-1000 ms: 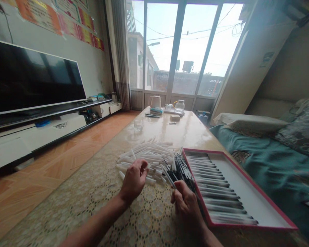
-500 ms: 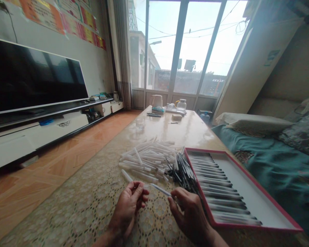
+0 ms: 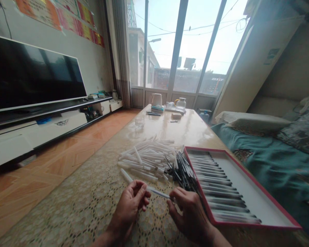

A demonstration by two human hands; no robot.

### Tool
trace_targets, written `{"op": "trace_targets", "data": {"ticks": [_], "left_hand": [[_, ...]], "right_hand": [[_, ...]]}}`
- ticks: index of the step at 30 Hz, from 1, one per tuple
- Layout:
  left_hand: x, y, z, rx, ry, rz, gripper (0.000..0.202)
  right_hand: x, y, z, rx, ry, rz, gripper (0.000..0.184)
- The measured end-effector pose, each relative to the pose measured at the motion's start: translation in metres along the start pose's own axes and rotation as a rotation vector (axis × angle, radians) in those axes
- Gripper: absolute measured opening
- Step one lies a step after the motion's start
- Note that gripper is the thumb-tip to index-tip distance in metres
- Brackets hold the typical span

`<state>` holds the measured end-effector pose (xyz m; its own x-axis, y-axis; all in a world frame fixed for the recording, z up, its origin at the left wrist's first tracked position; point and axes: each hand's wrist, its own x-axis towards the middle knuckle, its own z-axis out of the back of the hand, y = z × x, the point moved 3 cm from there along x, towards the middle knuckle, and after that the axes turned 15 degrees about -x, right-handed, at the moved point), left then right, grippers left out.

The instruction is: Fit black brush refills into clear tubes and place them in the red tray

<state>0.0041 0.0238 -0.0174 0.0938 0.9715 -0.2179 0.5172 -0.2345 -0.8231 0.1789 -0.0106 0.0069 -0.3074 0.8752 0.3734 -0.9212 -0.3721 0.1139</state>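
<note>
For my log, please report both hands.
Left fingers pinching pale piece, mostly hidden. Right fingers holding slim rod, ends meeting. Close ahead: white tubes; pink-rimmed box right.

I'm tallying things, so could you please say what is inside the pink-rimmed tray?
Dark-ended sticks lie in a row along the left of the tray, beside white base; what they cover is hidden.

The person's bare left hand [image 3: 127, 206] and bare right hand [image 3: 190, 207] have rounded knuckles [image 3: 194, 197] and slender, tapering fingers [image 3: 140, 192]; below, both wrists and the short visible lengths of forearm [image 3: 217, 238] are bare too, the fingernails too small to make out.
</note>
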Motion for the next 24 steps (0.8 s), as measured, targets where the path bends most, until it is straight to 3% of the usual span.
{"op": "trace_targets", "data": {"ticks": [8, 12, 18, 24], "left_hand": [[-0.002, 0.002, -0.005, 0.035, 0.13, 0.023, 0.03], [-0.003, 0.006, -0.004, 0.012, 0.158, 0.054, 0.03], [-0.002, 0.01, 0.001, 0.008, 0.204, 0.045, 0.024], [-0.004, 0.008, -0.002, 0.054, 0.227, -0.004, 0.023]], "right_hand": [[0.004, 0.002, -0.001, -0.295, -0.025, 0.146, 0.014], [0.005, 0.005, 0.001, -0.337, -0.046, 0.175, 0.013], [0.003, -0.001, -0.001, -0.229, 0.071, 0.134, 0.02], [0.002, -0.007, -0.007, 0.078, 0.206, -0.025, 0.03]]}}
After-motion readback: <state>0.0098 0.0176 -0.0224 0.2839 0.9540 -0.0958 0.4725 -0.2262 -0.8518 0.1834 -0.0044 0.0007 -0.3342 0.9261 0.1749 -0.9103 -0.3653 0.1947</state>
